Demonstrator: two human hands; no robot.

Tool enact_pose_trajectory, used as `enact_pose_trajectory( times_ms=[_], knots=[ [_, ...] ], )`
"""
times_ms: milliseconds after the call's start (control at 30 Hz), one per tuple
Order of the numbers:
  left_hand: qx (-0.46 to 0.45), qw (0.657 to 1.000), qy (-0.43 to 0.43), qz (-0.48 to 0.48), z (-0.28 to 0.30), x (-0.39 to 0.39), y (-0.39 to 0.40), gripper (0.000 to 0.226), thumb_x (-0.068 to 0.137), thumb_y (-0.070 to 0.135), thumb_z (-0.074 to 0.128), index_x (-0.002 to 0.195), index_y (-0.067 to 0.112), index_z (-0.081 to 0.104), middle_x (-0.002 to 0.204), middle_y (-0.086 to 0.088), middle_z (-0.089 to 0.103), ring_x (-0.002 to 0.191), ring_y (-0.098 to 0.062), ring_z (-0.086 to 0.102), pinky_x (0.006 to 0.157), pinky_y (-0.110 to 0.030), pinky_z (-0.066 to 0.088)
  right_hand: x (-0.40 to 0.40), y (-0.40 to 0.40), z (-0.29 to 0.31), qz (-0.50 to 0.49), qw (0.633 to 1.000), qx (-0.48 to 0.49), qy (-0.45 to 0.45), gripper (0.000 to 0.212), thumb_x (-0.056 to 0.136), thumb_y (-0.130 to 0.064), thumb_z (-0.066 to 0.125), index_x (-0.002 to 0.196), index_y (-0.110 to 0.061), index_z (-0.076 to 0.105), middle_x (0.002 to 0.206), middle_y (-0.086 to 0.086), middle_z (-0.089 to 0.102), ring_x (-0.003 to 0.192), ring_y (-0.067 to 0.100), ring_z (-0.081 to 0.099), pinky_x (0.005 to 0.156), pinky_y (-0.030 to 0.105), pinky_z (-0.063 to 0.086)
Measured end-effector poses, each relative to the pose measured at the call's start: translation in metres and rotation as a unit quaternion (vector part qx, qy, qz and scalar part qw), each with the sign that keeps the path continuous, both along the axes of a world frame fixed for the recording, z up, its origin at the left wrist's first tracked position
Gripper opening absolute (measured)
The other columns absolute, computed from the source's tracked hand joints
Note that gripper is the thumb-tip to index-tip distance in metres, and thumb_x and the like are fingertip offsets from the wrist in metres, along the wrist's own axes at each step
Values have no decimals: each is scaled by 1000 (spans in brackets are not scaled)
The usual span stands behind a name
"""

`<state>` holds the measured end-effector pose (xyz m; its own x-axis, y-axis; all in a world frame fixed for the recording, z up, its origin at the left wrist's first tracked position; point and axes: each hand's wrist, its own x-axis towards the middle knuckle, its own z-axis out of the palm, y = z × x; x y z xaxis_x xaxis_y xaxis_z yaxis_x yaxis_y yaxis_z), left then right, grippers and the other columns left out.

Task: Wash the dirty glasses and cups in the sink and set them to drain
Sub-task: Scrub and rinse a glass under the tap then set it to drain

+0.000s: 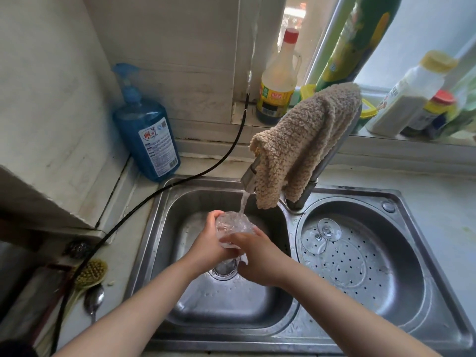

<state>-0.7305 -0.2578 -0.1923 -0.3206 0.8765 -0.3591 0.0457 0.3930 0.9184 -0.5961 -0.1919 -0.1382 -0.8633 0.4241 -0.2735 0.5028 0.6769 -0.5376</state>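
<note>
A clear glass (233, 226) is held over the left sink basin (180, 202), under water running from the tap (248, 180). My left hand (208, 243) grips its left side with curled fingers. My right hand (257, 256) wraps around its lower right side. A stemmed glass (322, 234) lies upside down on the perforated drain tray (360, 256) in the right basin.
A beige cloth (301, 140) hangs over the tap. A blue soap pump bottle (146, 130) stands at the back left, with a black hose (144, 202) running past it. Bottles (278, 81) line the windowsill. A brush (90, 273) and a spoon (94, 301) lie on the left counter.
</note>
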Motion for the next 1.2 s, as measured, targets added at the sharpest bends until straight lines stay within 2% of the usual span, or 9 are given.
enact_pose_trajectory(
  times_ms=[100, 233, 467, 633, 733, 833, 933, 1100, 1200],
  knots=[
    [0, 1000, 3, 2, 5, -4, -3, 87, 53, 17, 88, 118, 37, 35, 113, 2, 60, 102, -15, 64, 85, -40, 57, 13, 14, 0, 78, 990, 115, -12, 48, 75, -2, 53, 116, -26, 59, 121, -7, 61, 124, 13, 48, 119, 49, 8],
    [2, 1000, 8, -5, 8, -3, -5, 82, 57, 10, 86, 118, 33, 35, 111, 3, 59, 98, -11, 64, 81, -32, 57, 22, 36, -8, 153, 935, 321, 26, 39, 61, -9, 65, 95, -28, 71, 105, -12, 70, 118, 14, 59, 103, 55, 26],
    [18, 999, 6, -26, 15, -4, -8, 89, 62, 8, 88, 129, 30, 35, 117, 9, 56, 103, -4, 59, 77, -24, 56, 19, 35, -11, 125, 944, 285, 111, 21, 65, -15, 80, 78, -26, 68, 76, -11, 64, 78, 12, 67, 107, 36, 31],
    [43, 987, 129, 87, 14, 8, -8, 95, 58, 13, 90, 136, 29, 38, 108, 10, 61, 96, -10, 61, 84, -30, 52, 11, 25, -3, 93, 949, 277, 121, 16, 69, -15, 74, 80, -22, 65, 76, -7, 63, 73, 18, 62, 78, 32, 45],
    [51, 974, 107, 194, 4, 22, -8, 84, 51, 23, 87, 126, 23, 50, 106, 4, 66, 95, -20, 65, 84, -38, 54, 5, 16, 2, 79, 951, 264, 137, 19, 68, -11, 75, 80, -21, 66, 75, -7, 63, 70, 19, 61, 67, 29, 49],
    [37, 974, 19, 225, -8, 24, -2, 75, 42, 33, 80, 114, 19, 62, 101, -1, 72, 96, -23, 68, 87, -46, 55, 6, 13, 1, 67, 951, 262, 151, 16, 70, -9, 74, 80, -20, 67, 76, -7, 65, 70, 19, 61, 73, 30, 46],
    [28, 980, 0, 197, -7, 23, 0, 66, 42, 34, 82, 104, 17, 66, 94, 1, 73, 91, -19, 69, 81, -34, 56, 12, 15, -1, 61, 956, 232, 170, 11, 76, -13, 62, 82, -21, 67, 81, -7, 66, 76, 19, 62, 86, 30, 41],
    [30, 991, 19, 127, -3, 21, 3, 32, 69, 21, 76, 98, 27, 64, 92, 2, 72, 90, -19, 69, 78, -31, 55, 14, 22, 0, 111, 976, 147, 119, 43, 75, -17, 68, 118, -20, 63, 126, -3, 62, 117, 17, 56, 112, 39, 26],
    [38, 991, 21, 123, 0, 21, 4, 32, 70, 25, 71, 101, 29, 64, 96, 4, 72, 93, -16, 68, 84, -37, 56, 13, 22, 1, 114, 983, 115, 89, 49, 79, -18, 63, 128, -19, 57, 138, -4, 53, 129, 15, 46, 117, 40, 17]
  ],
)
